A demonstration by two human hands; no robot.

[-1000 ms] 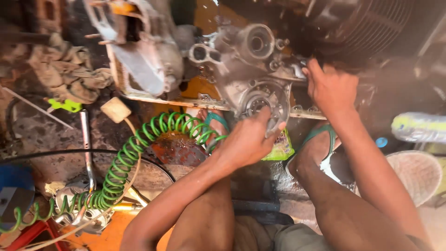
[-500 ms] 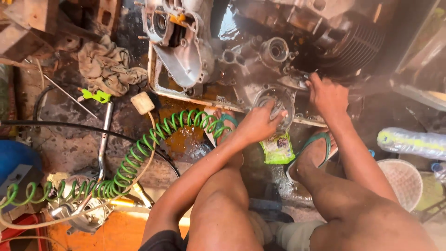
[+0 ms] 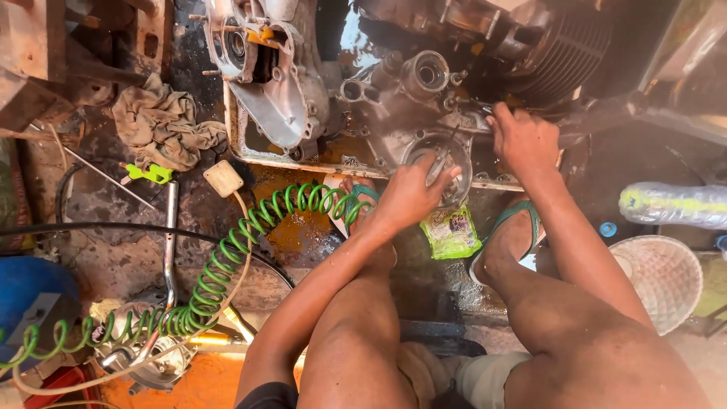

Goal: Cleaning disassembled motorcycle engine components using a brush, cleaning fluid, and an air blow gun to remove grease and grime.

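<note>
The greasy grey cast-metal engine case (image 3: 424, 113) sits in a shallow oil-stained metal tray (image 3: 250, 155), likely so drips stay contained. At the case's near edge, the left hand (image 3: 409, 193) pinches a thin tool in its round opening (image 3: 439, 155) (tip unclear), while the right hand (image 3: 524, 140) grips the casing just beyond, steadying it.

The engine case (image 3: 394, 113) lies on the oily floor (image 3: 113, 250). The left hand (image 3: 413, 193) pinches a thin tool into its round opening (image 3: 439, 155); the right hand (image 3: 524, 140) grips its edge just beside. A green coiled hose (image 3: 227, 261) trails away below the case.
</note>
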